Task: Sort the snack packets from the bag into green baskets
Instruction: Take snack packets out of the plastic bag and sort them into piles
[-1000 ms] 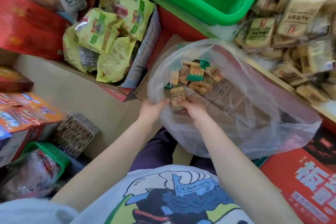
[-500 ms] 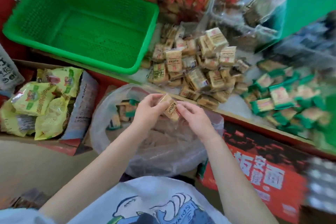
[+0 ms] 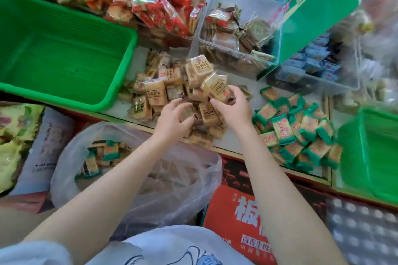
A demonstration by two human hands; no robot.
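My right hand [image 3: 233, 108] pinches a tan snack packet [image 3: 217, 86] above the pile of tan packets [image 3: 153, 94] on the shelf. My left hand [image 3: 173, 116] hovers just beside it, its fingers curled round another tan packet [image 3: 187, 112] with a brown end. The clear plastic bag [image 3: 172, 180] sags open below my arms, with several tan and green packets [image 3: 103, 155] inside. A large empty green basket [image 3: 64, 54] stands left of the pile. A second green basket [image 3: 370, 153] sits at the right edge. A heap of green-edged packets [image 3: 297, 133] lies between the tan pile and that basket.
Red-wrapped snacks [image 3: 150, 0] are heaped at the back. A clear tub [image 3: 237, 34] holds brown packets, and a green box [image 3: 318, 13] leans beside it. Yellow-green bags [image 3: 15, 135] fill a carton at the left. A red carton [image 3: 241, 204] stands below the shelf edge.
Both hands have lifted out of the bag and moved forward to the tan pile on the shelf. The view has swung up and right from the bag to the shelf.
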